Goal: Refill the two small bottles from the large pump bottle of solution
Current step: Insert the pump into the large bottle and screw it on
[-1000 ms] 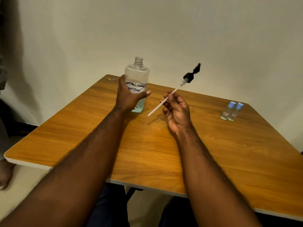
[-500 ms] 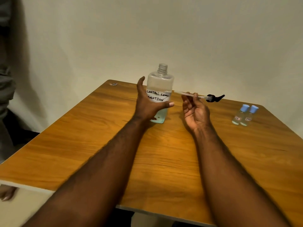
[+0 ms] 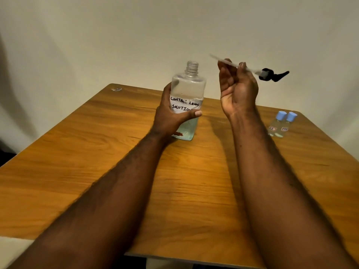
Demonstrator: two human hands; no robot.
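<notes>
Large bottle (image 3: 188,90): it stood upright on the wooden table (image 3: 194,191), toward the far edge and about midway along it. Its threaded neck was bare and open.
Label (image 3: 184,105): a white strip across the bottle's front, hand-lettered "LENS SOLUTION" after a partly covered first word.
Liquid: a bluish pool seemed to lie low in the bottle, though hand and label hid much of the level.
Left hand (image 3: 169,117): it was wrapped around the bottle's lower half, with the thumb across the front just under the label and the fingers curled round the far side.
Right hand (image 3: 237,92): it was raised above the table to the right of the bottle's neck, palm toward the person. Its fingertips pinched the thin pale tube (image 3: 232,64).
Pump (image 3: 269,74): it was off the bottle and up in the air. Its black head pointed right, past the fingers, and the tube slanted up to the left, blurred.
Small bottles: two, one (image 3: 273,127) beside the other (image 3: 284,128), stood upright and touching near the far right corner. Their blue caps were on, and they were well apart from the large bottle.
Far left corner: a small pale scrap (image 3: 116,89) lay on the wood.
Behind: a plain cream wall (image 3: 136,35).
</notes>
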